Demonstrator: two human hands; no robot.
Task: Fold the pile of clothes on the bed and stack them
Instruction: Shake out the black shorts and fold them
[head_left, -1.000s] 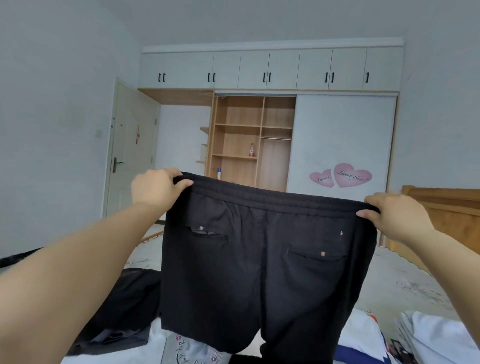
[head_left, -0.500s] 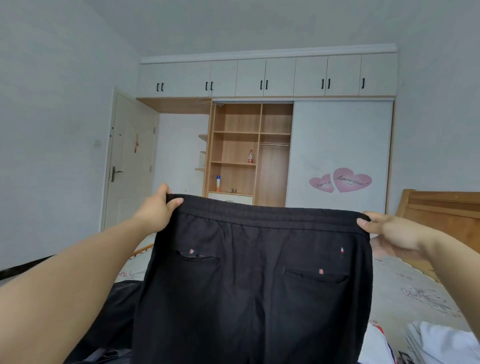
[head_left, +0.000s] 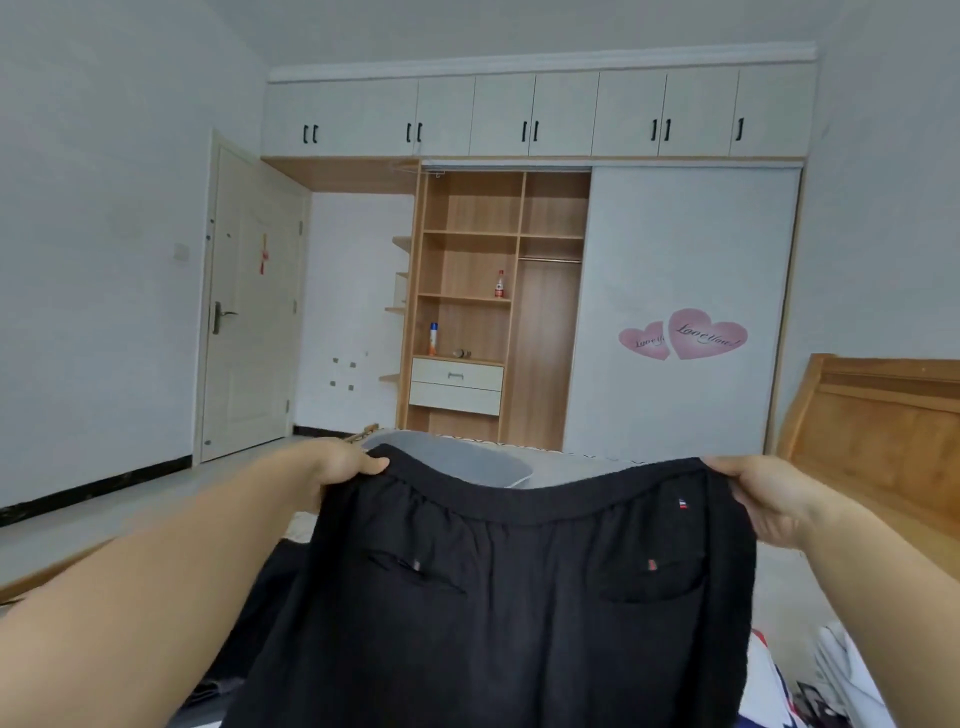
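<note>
A pair of black trousers (head_left: 519, 597) with an elastic waistband and two back pockets hangs spread in front of me, above the bed. My left hand (head_left: 337, 467) pinches the left end of the waistband. My right hand (head_left: 769, 499) grips its right end. The waistband sags slightly in the middle. The trouser legs run out of view below. More clothes lie on the bed: a dark garment (head_left: 270, 597) behind the trousers at left and white garments (head_left: 841, 670) at lower right.
A grey basin (head_left: 467, 462) sits on the bed beyond the trousers. A wooden headboard (head_left: 878, 431) stands at right. Across the room are a wardrobe with open shelves (head_left: 498, 312) and a closed door (head_left: 249, 332) at left.
Both hands have lowered the trousers, so the waistband now sits lower in view and sags. The grey basin behind them has come into sight.
</note>
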